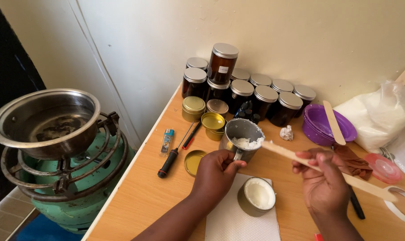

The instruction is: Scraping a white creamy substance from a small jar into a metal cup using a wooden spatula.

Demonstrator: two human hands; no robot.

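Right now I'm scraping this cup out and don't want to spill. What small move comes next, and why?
Probably tip the cup a bit further toward the tin: white wax clings at its rim beside the stick tip, the left hand holds it, and the tin sits just below.

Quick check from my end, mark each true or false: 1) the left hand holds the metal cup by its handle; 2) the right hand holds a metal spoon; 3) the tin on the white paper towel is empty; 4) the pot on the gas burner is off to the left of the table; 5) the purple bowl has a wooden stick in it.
1) The left hand holds the metal cup by its handle. True.
2) The right hand holds a metal spoon. False: it holds a flat wooden stick.
3) The tin on the paper towel is empty. False: it is filled with white material.
4) The pot sits left of the table. True.
5) The purple bowl has a wooden stick in it. True.
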